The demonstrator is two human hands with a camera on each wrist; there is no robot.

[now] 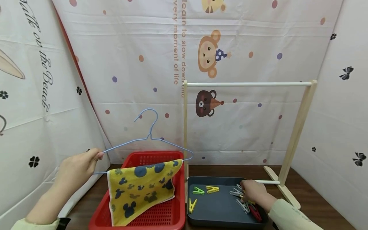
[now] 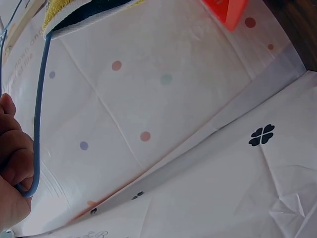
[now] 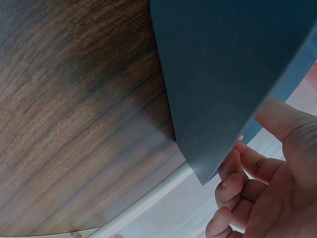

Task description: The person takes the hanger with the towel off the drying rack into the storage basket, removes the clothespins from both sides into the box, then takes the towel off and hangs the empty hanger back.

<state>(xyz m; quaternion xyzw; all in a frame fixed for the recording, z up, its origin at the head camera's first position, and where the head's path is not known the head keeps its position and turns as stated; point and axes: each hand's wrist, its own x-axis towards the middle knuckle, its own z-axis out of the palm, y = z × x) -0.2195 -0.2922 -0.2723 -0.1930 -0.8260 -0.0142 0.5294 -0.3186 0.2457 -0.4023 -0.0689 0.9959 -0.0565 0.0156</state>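
Observation:
My left hand grips the left corner of a blue wire clothes hanger, holding it up with its hook at the top. Over the hanger's lower bar hangs a yellow towel with dark mouse-head prints; in the left wrist view the towel's folded edge shows. My right hand reaches into the right side of a dark grey tray, among grey clothespins and a red clothespin. The tray wall hides its thumb tip and part of the fingers in the right wrist view.
Below the towel stands a red plastic basket. Green and yellow clothespins lie spread in the tray's left half. Behind the tray rises a wooden rack with a white top rail. Printed cloth surrounds the brown table.

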